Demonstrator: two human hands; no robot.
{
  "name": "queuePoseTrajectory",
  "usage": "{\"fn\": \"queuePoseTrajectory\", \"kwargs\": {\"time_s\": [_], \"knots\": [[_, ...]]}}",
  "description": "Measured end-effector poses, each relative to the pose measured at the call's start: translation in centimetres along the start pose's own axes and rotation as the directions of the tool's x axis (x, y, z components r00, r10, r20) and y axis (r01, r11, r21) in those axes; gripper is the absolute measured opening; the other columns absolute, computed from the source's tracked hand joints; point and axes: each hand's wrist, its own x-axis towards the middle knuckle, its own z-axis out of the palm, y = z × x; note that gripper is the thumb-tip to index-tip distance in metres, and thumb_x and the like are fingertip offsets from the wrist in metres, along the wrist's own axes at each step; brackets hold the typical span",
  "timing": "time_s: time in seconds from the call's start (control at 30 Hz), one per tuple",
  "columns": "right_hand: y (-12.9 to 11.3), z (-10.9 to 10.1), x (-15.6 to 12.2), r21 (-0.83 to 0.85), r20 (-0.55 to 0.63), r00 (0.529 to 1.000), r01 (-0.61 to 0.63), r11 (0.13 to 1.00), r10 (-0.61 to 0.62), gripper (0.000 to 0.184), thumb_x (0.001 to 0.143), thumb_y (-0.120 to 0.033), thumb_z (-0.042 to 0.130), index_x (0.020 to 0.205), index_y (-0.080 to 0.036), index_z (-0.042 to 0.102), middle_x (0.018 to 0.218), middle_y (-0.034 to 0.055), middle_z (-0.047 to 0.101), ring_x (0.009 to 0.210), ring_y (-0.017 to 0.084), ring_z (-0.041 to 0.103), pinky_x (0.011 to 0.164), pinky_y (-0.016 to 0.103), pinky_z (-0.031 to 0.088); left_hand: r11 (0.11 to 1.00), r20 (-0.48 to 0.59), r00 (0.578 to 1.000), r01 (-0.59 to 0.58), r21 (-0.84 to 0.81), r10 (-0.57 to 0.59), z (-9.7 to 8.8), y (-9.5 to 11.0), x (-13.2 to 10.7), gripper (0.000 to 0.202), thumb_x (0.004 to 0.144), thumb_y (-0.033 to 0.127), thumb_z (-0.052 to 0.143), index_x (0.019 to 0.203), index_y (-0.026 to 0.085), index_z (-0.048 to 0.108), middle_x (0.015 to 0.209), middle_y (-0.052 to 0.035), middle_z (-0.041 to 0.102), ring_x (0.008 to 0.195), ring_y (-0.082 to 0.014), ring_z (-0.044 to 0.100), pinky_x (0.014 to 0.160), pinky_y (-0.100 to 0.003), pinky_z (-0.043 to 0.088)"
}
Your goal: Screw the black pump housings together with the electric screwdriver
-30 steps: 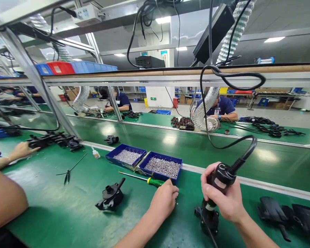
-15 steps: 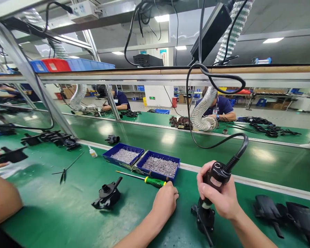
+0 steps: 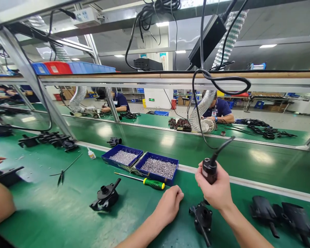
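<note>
My right hand (image 3: 218, 193) grips a black corded electric screwdriver (image 3: 209, 170), held upright above a black plastic part (image 3: 203, 217) on the green mat. The screwdriver's tip is hidden behind my hand. My left hand (image 3: 169, 206) rests as a loose fist on the mat, just left of that part and below the blue screw tray (image 3: 158, 167). Whether my left hand holds a screw cannot be seen. A green-handled screwdriver (image 3: 151, 183) lies just beyond my left hand.
A second blue screw tray (image 3: 122, 157) sits left of the first. Another black part (image 3: 105, 198) lies further left, more black parts (image 3: 281, 213) at right. A co-worker's arm (image 3: 0, 203) and hand are at the left edge. Small bottle (image 3: 91, 154) and cable tie (image 3: 64, 168) lie beyond.
My right hand has lifted the electric screwdriver up off the black part. My left hand has drawn slightly back from the tray. The co-worker's hand at left set down a black part.
</note>
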Motion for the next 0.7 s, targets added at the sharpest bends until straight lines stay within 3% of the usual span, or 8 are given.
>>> {"fn": "queuePoseTrajectory", "kwargs": {"time_s": [0.1, 0.2, 0.33, 0.43, 0.5, 0.63, 0.7], "knots": [[0.5, 0.4, 0.0, 0.021, 0.086, 0.995, -0.043, 0.999, 0.041, 0.015, 0.086, -0.027, 0.073, 0.091, -0.021, 0.061, 0.070, -0.0033, 0.059, 0.052, 0.012, 0.053, 0.050, 0.027, 0.046, 0.973, 0.093, 0.995, 0.067, -0.220, -0.047, 0.9, -0.3, 0.0, 0.033, 0.100, 0.043, 0.049, 0.075, 0.021, 0.047, 0.070, 0.0028, 0.048, 0.070, -0.0155, 0.043, 0.065, -0.030, 0.029], [-0.1, 0.2, -0.3, 0.123, 0.062, 0.998, 0.004, 0.992, -0.012, 0.016, 0.089, -0.029, 0.073, 0.096, -0.022, 0.061, 0.075, -0.0017, 0.064, 0.053, 0.013, 0.058, 0.050, 0.028, 0.050, 0.895, 0.220, 0.962, 0.236, -0.378, -0.161, 1.4, -0.1, 0.1, 0.034, 0.088, 0.046, 0.061, 0.069, 0.021, 0.047, 0.061, 0.0062, 0.041, 0.060, -0.0115, 0.031, 0.058, -0.028, 0.024], [-1.8, -0.5, -0.9, 0.248, 0.047, 0.992, 0.100, 0.963, -0.115, 0.014, 0.093, -0.026, 0.072, 0.102, -0.024, 0.062, 0.078, -0.0023, 0.067, 0.052, 0.012, 0.060, 0.049, 0.025, 0.051, 0.827, 0.335, 0.892, 0.422, -0.370, -0.305, 0.5, 1.2, -0.4, 0.034, 0.081, 0.041, 0.068, 0.063, 0.021, 0.048, 0.051, 0.0088, 0.036, 0.047, -0.0077, 0.022, 0.050, -0.028, 0.015], [-2.3, -0.4, -1.2, 0.306, 0.111, 0.990, 0.048, 0.951, -0.085, 0.014, 0.093, -0.026, 0.071, 0.103, -0.025, 0.062, 0.076, -0.0031, 0.067, 0.050, 0.011, 0.059, 0.047, 0.024, 0.050, 0.814, 0.381, 0.863, 0.465, -0.348, -0.330, -0.1, 2.1, -0.9, 0.033, 0.082, 0.036, 0.067, 0.060, 0.022, 0.046, 0.047, 0.0091, 0.033, 0.042, -0.0066, 0.017, 0.045, -0.029, 0.009], [-2.2, 0.0, -1.4, 0.294, 0.153, 0.987, -0.003, 0.956, -0.044, 0.014, 0.092, -0.027, 0.072, 0.102, -0.025, 0.061, 0.074, -0.0034, 0.066, 0.049, 0.011, 0.058, 0.046, 0.024, 0.050, 0.806, 0.383, 0.866, 0.462, -0.370, -0.321, 0.2, 2.4, -1.2, 0.030, 0.082, 0.035, 0.065, 0.060, 0.022, 0.047, 0.047, 0.0088, 0.034, 0.040, -0.0063, 0.017, 0.042, -0.028, 0.008], [-1.9, 0.6, -1.8, 0.189, 0.135, 0.991, -0.005, 0.982, -0.021, 0.017, 0.090, -0.029, 0.073, 0.102, -0.023, 0.062, 0.074, -0.0027, 0.065, 0.051, 0.011, 0.056, 0.047, 0.024, 0.049, 0.736, 0.357, 0.868, 0.487, -0.470, -0.346, 1.7, 2.5, -1.3, 0.034, 0.080, 0.044, 0.067, 0.062, 0.023, 0.046, 0.046, 0.0100, 0.032, 0.038, -0.0057, 0.016, 0.039, -0.026, 0.008], [-2.0, 0.6, -1.9, 0.130, 0.121, 0.992, 0.006, 0.992, -0.022, 0.017, 0.090, -0.029, 0.073, 0.101, -0.023, 0.062, 0.076, -0.0020, 0.066, 0.052, 0.011, 0.056, 0.049, 0.026, 0.051, 0.673, 0.399, 0.849, 0.520, -0.525, -0.346, 2.0, 2.6, -1.2, 0.041, 0.075, 0.050, 0.070, 0.062, 0.025, 0.041, 0.044, 0.0111, 0.029, 0.037, -0.0052, 0.015, 0.038, -0.026, 0.008]]}}
